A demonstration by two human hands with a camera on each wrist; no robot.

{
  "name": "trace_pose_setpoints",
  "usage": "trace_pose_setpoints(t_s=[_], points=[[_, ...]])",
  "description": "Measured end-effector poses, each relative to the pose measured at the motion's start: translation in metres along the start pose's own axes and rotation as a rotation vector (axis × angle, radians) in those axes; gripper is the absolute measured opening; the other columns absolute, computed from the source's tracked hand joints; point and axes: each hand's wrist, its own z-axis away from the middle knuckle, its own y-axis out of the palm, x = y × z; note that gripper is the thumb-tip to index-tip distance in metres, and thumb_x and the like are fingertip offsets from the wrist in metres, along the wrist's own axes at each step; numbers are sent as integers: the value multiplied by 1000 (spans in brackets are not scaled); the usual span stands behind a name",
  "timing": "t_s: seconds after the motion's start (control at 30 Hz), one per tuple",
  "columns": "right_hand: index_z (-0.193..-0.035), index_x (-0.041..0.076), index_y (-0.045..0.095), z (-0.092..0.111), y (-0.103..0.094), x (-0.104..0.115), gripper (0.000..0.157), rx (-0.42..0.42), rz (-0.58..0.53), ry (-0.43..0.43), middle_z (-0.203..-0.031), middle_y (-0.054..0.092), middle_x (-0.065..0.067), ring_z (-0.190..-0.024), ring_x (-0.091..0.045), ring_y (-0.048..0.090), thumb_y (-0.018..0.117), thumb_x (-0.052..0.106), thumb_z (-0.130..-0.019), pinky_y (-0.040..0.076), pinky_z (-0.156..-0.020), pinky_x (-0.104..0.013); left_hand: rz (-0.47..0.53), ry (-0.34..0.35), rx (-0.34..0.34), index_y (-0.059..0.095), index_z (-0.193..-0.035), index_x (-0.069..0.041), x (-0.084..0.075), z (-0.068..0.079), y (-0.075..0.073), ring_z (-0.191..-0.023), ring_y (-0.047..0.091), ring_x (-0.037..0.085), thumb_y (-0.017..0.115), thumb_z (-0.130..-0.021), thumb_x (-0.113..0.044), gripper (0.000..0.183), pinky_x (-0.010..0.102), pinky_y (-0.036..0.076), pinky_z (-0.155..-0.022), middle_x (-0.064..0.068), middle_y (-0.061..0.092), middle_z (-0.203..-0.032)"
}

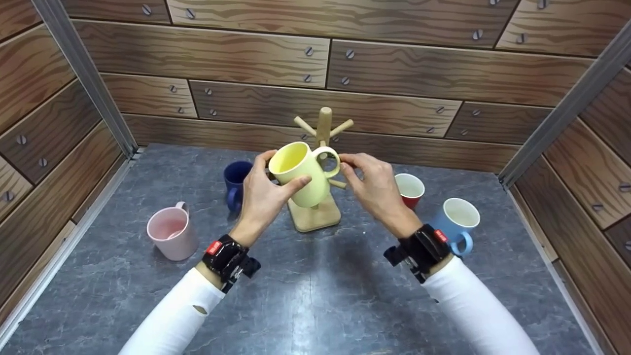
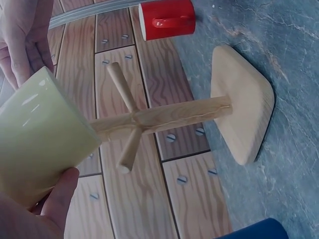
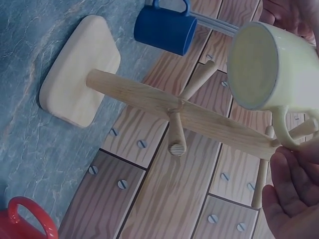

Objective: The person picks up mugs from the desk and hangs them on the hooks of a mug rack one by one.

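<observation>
My left hand (image 1: 266, 192) grips a pale yellow mug (image 1: 313, 185) by its body, thumb on the near side. The mug is tilted, its mouth towards the upper left. At its handle, on the right, the thumb and index fingertip of my right hand (image 1: 372, 182) pinch the outer edge. Behind the mug stands a wooden mug tree (image 1: 324, 121) with a square base (image 1: 315, 217) and several pegs. One peg end (image 3: 310, 128) shows through the handle loop in the right wrist view. The lower pegs seen by the wrist cameras are bare.
A pink mug (image 1: 176, 239) and a dark blue mug (image 1: 235, 172) stand on the left of the grey tabletop (image 1: 305, 305). To the right are a red mug (image 1: 410, 201) with a white inside and a light blue mug (image 1: 451, 229). Wood-patterned walls (image 1: 256, 59) enclose the back and sides.
</observation>
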Motion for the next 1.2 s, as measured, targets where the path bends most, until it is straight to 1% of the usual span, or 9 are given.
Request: trace_pose_setpoints(t_s=[0.17, 0.3, 0.4, 0.5, 0.7, 0.83, 0.97, 1.07, 1.2], points=[[-118, 0, 75, -1, 3, -2, 21, 14, -10, -5, -107, 76, -13, -97, -27, 73, 69, 8, -99, 58, -85, -44, -22, -3, 11, 54, -138, -1, 0, -1, 0, -111, 64, 23, 91, -77, -42, 82, 42, 54, -91, 12, 66, -124], [-124, -1, 73, -1, 8, -4, 27, 18, -25, 2, -111, 75, -14, -100, -27, 72, 70, 6, -98, 58, -88, -44, -32, -3, 27, 49, -143, 0, 1, -2, 1, -112, 62, 24, 87, -81, -44, 85, 46, 53, -94, 13, 63, -125], [-127, -3, 71, -1, 11, -5, 31, 21, -34, 20, -113, 74, -14, -101, -27, 72, 71, 6, -97, 57, -89, -43, -29, -26, 38, 46, -146, 0, 3, -3, 3, -113, 61, 25, 85, -83, -43, 86, 46, 52, -97, 14, 61, -128], [-129, -3, 69, -1, 14, -6, 34, 23, -38, 38, -114, 74, -14, -102, -27, 71, 72, 6, -97, 57, -90, -44, -27, -54, 50, 44, -147, 1, 4, -4, 5, -115, 60, 25, 84, -85, -42, 86, 43, 51, -98, 15, 60, -129], [-133, -3, 67, 1, 18, -9, 38, 19, -57, 71, -116, 73, -14, -103, -28, 71, 72, 9, -97, 55, -92, -44, -21, -109, 85, 44, -146, -1, 5, -6, 7, -116, 59, 26, 81, -87, -43, 82, 42, 48, -100, 15, 60, -129], [-134, -3, 66, 2, 21, -12, 39, 19, -62, 87, -117, 73, -14, -104, -29, 71, 72, 9, -98, 55, -94, -46, -17, -144, 95, 44, -146, -2, 6, -7, 9, -118, 58, 26, 80, -88, -44, 80, 42, 47, -102, 15, 60, -131], [-134, -4, 66, 3, 21, -13, 39, 12, -68, 100, -117, 73, -15, -105, -31, 70, 71, 9, -98, 54, -95, -47, -22, -156, 99, 44, -147, -2, 7, -8, 13, -120, 58, 27, 78, -89, -45, 80, 42, 46, -103, 15, 59, -132], [-135, -3, 66, 3, 20, -14, 40, 10, -75, 107, -118, 73, -15, -106, -31, 70, 71, 11, -98, 53, -96, -47, -35, -163, 110, 43, -149, -1, 8, -8, 14, -122, 57, 28, 76, -90, -47, 82, 43, 45, -105, 16, 58, -135], [-136, -3, 65, 4, 20, -15, 40, 14, -79, 119, -117, 73, -14, -107, -31, 70, 70, 13, -99, 53, -96, -46, -59, -180, 137, 36, -155, 2, 10, -8, 16, -134, 52, 32, 73, -91, -50, 90, 45, 40, -113, 22, 52, -147]])
